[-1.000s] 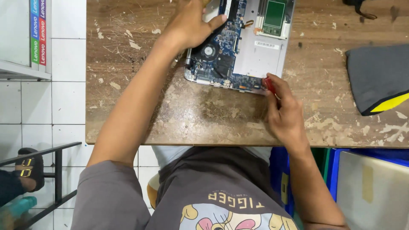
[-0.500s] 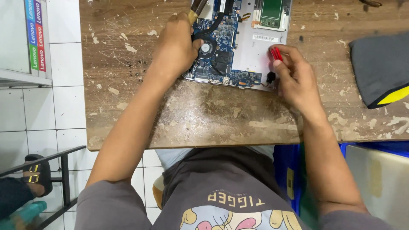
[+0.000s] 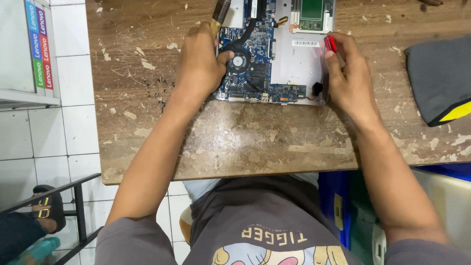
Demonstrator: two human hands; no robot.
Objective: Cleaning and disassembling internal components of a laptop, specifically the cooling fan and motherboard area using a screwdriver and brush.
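My left hand (image 3: 198, 66) rests on the left edge of the open laptop (image 3: 274, 54), fingers curled, thumb by the little round fan (image 3: 238, 62). My right hand (image 3: 348, 78) holds a red screwdriver (image 3: 330, 43) tight at the laptop's right side, on the scratched wooden table (image 3: 245, 142).

Table (image 3: 235, 142): bare wood, rough, matt, w/ pale patches where the finish has flaked. Laptop (image 3: 299, 64) shell looks like smooth silver plastic or metal, can't tell which; satin sheen. Board (image 3: 255, 73): blue, slightly glossy, w/ a black plastic fan (image 3: 239, 62). Right hand (image 3: 348, 78) grips a screwdriver (image 3: 330, 43), handle red glossy plastic. Left hand (image 3: 198, 68) on the laptop's edge. Pouch (image 3: 436, 78): grey matt cloth, yellow trim. Floor (image 3: 59, 132): white glazed tiles, smooth, glossy. Shirt (image 3: 265, 221): grey soft cotton-like cloth, matt.
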